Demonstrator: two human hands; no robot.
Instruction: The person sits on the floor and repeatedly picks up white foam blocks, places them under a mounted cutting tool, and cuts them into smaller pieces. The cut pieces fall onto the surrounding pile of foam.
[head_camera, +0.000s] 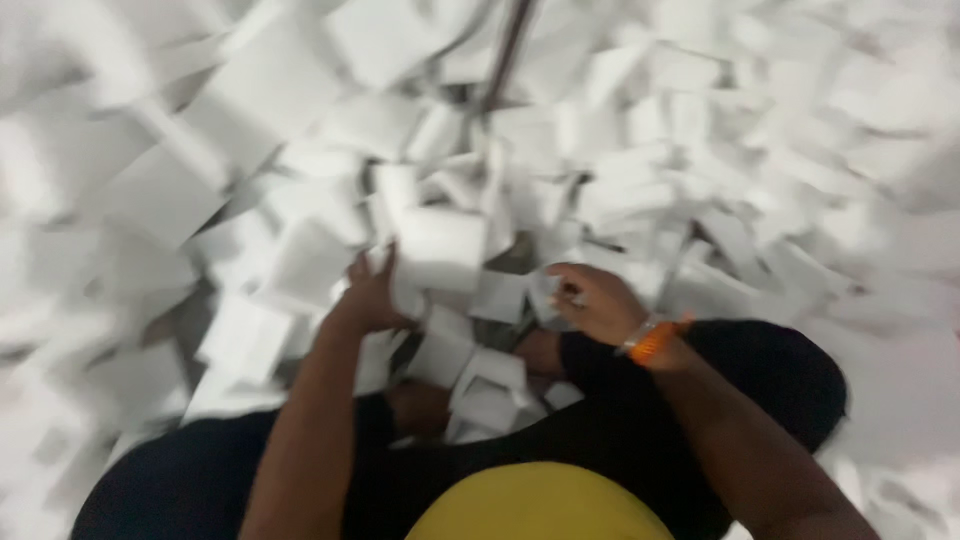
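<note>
Both hands (375, 295) (595, 300) among white foam blocks (440, 245)

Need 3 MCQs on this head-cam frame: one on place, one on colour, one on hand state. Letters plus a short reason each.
1. Where is the left hand?
A. on the white blocks in the pile
B. resting on the knee
C. out of view

2. What colour is the band on the right wrist?
A. green
B. orange
C. blue

3. What is the right hand doing?
A. lying flat and open on the floor
B. holding a metal tool
C. curled around a small white piece

Key: 1 A, the left fingers press against a white block at the pile's near edge. 2 B, the band shows orange beside a pale strap. 3 C, the fingers are bent around a white piece; blur hides the exact grip.
</note>
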